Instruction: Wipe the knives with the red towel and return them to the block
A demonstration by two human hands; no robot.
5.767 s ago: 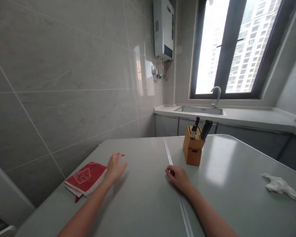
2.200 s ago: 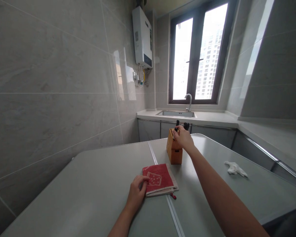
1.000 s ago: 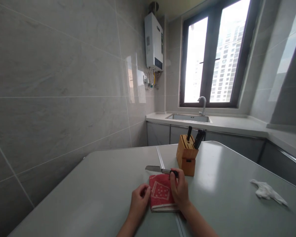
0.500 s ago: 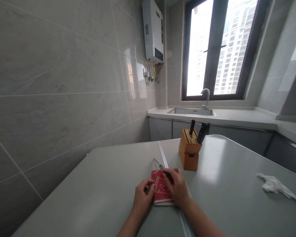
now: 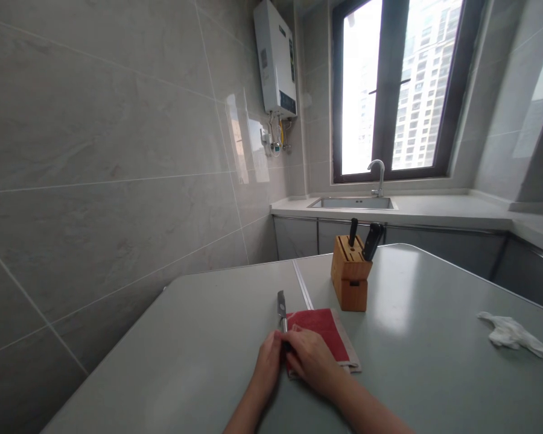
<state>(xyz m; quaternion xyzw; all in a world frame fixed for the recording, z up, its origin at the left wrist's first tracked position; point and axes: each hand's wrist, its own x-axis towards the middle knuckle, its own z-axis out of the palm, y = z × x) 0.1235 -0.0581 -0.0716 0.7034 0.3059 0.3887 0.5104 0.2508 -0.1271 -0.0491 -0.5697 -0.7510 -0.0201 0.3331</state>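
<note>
A knife (image 5: 281, 305) with a short metal blade and dark handle points away from me, its blade just past the far left corner of a red towel (image 5: 328, 328). My right hand (image 5: 312, 360) is closed around the handle, palm over the towel. At the left, my left hand (image 5: 269, 361) meets it, thumb and fingers pinched at the same handle. Most of the handle is hidden by my fingers. The towel lies folded flat on the table, with a pale border along its right and near sides.
Behind the towel stands a wooden knife block (image 5: 349, 277) holding black-handled knives. A crumpled white tissue (image 5: 513, 334) lies at the right of the grey table (image 5: 199, 355). Farther back are a counter with a sink (image 5: 353, 204) and a tap (image 5: 380, 178). A tiled wall rises on the left.
The knife has shifted left and turned so its blade points straighter away. My right hand moved left to meet my left hand. The towel now shows a plainer red face and sits farther right.
</note>
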